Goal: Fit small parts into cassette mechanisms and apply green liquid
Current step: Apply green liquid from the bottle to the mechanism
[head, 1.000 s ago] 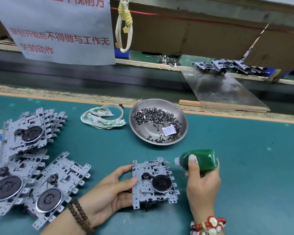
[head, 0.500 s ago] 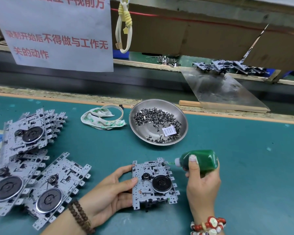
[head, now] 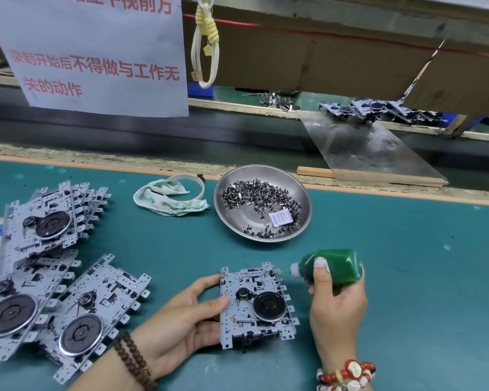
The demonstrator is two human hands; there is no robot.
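The cassette mechanism point(head: 256, 306) lies flat on the green mat point(head: 407, 277) near the person, its black flywheel point(head: 269, 305) toward its right side. Almost nothing has shifted over the last second: the green liquid bottle point(head: 332, 268) stays tipped on its side with its white nozzle point(head: 294, 270) at the mechanism's far right corner, and a thin green thread shows at the tip. That steadiness suggests the dab of liquid is being laid on right now, with the part-fitting for this unit probably done.

The right hand point(head: 335, 309) is wrapped round the bottle, one finger pressed along its upper side. The left hand point(head: 181, 314) steadies the mechanism, thumb on its top face and fingers curled at its left edge.

Far of the work sits a steel dish point(head: 302, 198) holding small dark metal parts point(head: 257, 194), with a green-stained rag point(head: 164, 200) to its left. Further left, a heap of other mechanisms point(head: 40, 263) lies overlapping on the mat.
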